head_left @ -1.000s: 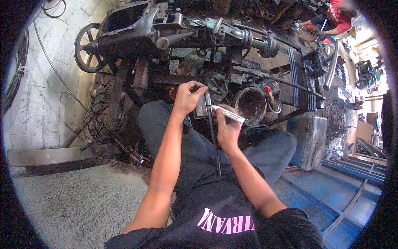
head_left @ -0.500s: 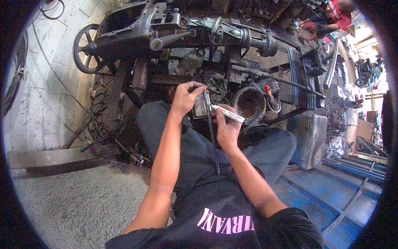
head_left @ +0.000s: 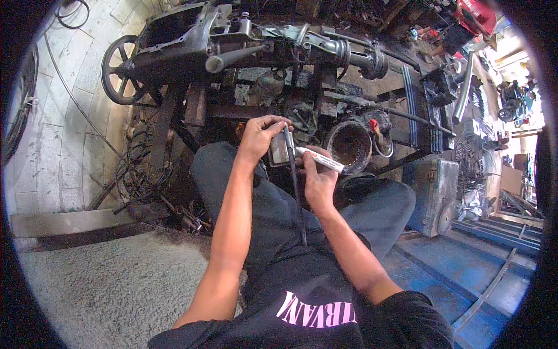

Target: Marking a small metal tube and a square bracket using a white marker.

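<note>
A long, thin dark rod point(head_left: 299, 200) with a greyer upper section slants from my left hand down to my lap. The fingertips of my left hand point(head_left: 257, 141) are pinched on its top end. In my right hand point(head_left: 319, 185) is a white marker pen point(head_left: 321, 159), gripped between thumb and fingers. The marker lies across the rod's right side, its narrow end at the grey section; whether the tip touches cannot be made out. Behind the rod, between my hands, sits a pale flat block point(head_left: 279, 152), partly covered.
A greasy lathe-like machine point(head_left: 174, 63) with a handwheel point(head_left: 121, 70) stretches ahead. Beyond my right hand stands a round metal pot point(head_left: 350, 145). A grey metal case point(head_left: 431, 195) and blue panels point(head_left: 482, 279) are at right, cables point(head_left: 139, 171) at left. Another person point(head_left: 474, 23) works far right.
My hands, the rod and the marker keep nearly the same position. At the far upper right, the other person's body and arm have shifted.
</note>
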Action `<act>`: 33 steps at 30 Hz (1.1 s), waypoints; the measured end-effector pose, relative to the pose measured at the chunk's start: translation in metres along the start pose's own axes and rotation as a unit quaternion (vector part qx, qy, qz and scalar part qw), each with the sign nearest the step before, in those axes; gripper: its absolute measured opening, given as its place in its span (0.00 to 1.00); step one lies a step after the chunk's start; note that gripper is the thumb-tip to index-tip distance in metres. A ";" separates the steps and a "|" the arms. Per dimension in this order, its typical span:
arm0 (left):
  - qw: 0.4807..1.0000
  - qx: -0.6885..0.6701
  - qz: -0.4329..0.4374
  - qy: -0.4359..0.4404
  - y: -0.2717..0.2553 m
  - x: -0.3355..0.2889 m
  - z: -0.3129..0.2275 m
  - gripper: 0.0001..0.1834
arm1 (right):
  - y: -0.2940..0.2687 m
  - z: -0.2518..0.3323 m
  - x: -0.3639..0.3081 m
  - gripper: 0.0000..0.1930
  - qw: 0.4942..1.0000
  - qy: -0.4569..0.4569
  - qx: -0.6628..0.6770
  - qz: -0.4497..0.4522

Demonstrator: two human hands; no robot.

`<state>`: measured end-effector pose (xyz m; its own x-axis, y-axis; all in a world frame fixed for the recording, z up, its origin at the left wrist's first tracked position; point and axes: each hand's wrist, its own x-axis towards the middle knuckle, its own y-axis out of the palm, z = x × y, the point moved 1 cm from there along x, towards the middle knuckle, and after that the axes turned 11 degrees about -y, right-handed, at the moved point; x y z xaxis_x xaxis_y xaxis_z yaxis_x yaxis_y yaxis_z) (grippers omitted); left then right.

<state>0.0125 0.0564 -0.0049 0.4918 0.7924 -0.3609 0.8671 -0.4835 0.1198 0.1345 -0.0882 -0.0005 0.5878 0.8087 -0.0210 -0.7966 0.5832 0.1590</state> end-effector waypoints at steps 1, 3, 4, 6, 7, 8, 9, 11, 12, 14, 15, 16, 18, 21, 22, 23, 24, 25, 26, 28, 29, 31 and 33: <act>1.000 0.000 0.000 0.000 -0.001 0.001 0.001 0.10 | 0.000 0.000 0.000 0.09 1.000 0.000 0.000 0.000; 0.997 0.069 -0.020 0.027 -0.002 0.002 0.001 0.10 | -0.002 0.001 -0.001 0.09 0.999 -0.042 -0.011 -0.001; 0.997 0.068 -0.021 0.027 -0.003 0.001 0.002 0.10 | -0.001 0.001 -0.002 0.09 0.999 -0.042 -0.011 0.000; 0.994 0.092 -0.034 0.044 0.000 -0.003 -0.005 0.10 | -0.001 0.002 -0.004 0.10 0.999 -0.051 -0.006 0.005; 0.994 0.092 -0.033 0.043 0.001 -0.003 -0.005 0.10 | -0.002 0.002 -0.005 0.10 0.999 -0.050 -0.006 0.004; 0.994 0.094 -0.035 0.037 0.000 -0.003 -0.006 0.10 | -0.001 0.002 -0.007 0.10 0.998 -0.061 -0.011 0.008; 0.994 0.096 -0.036 0.030 -0.001 -0.003 -0.006 0.11 | -0.001 0.002 -0.008 0.10 0.997 -0.071 -0.015 0.013; 0.995 0.085 -0.035 0.047 -0.003 -0.001 -0.002 0.10 | 0.000 0.003 -0.009 0.10 0.998 -0.062 -0.017 0.018; 0.995 0.074 -0.035 0.065 -0.004 0.000 -0.001 0.09 | 0.001 0.003 -0.010 0.10 0.998 -0.053 -0.019 0.023; 0.995 0.066 -0.033 0.065 -0.004 0.000 0.001 0.09 | 0.003 0.008 -0.010 0.11 0.996 -0.072 -0.022 0.043; 0.996 0.058 -0.031 0.065 -0.003 0.000 0.000 0.09 | 0.003 0.010 -0.010 0.11 0.994 -0.091 -0.025 0.061; 0.996 0.058 -0.030 0.065 -0.002 0.000 0.000 0.09 | 0.003 0.010 -0.010 0.11 0.994 -0.090 -0.025 0.061; 0.996 0.064 -0.033 0.059 -0.003 0.000 0.001 0.09 | 0.005 0.010 -0.009 0.11 0.993 -0.099 -0.039 0.060; 0.995 0.085 -0.021 0.041 -0.006 0.000 0.001 0.12 | 0.004 0.008 -0.007 0.10 0.991 -0.084 -0.088 0.048; 0.995 0.085 -0.021 0.041 -0.006 0.000 0.001 0.12 | 0.004 0.007 -0.007 0.10 0.991 -0.083 -0.088 0.049; 0.996 0.074 -0.016 0.043 -0.005 -0.001 0.000 0.12 | 0.003 0.006 -0.007 0.10 0.997 -0.056 -0.055 0.026; 0.997 0.063 -0.011 0.045 -0.005 -0.002 -0.001 0.12 | 0.002 0.005 -0.007 0.09 0.999 -0.029 -0.023 0.004; 0.997 0.063 -0.010 0.045 -0.005 -0.001 0.000 0.12 | 0.002 0.004 -0.006 0.09 0.999 -0.029 -0.023 0.004; 0.998 0.052 -0.005 0.034 -0.006 -0.001 0.001 0.12 | 0.002 0.002 -0.007 0.09 0.999 -0.035 -0.017 0.003; 0.999 0.042 0.000 0.023 -0.007 0.000 0.004 0.12 | 0.001 0.001 -0.008 0.09 0.999 -0.040 -0.010 0.001; 0.999 0.037 0.004 0.021 -0.007 0.001 0.003 0.12 | 0.001 0.001 -0.008 0.10 0.997 -0.068 -0.039 0.028; 0.999 0.032 0.008 0.020 -0.008 0.001 0.003 0.12 | 0.001 0.001 -0.009 0.10 0.992 -0.096 -0.068 0.054; 0.999 0.033 0.003 0.010 -0.006 -0.002 0.000 0.12 | 0.002 0.000 -0.010 0.11 0.993 -0.098 -0.048 0.048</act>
<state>0.0060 0.0579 -0.0051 0.4993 0.7964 -0.3413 0.8572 -0.5113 0.0610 0.1273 -0.0948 0.0004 0.5166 0.8364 0.1835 -0.8549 0.5156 0.0567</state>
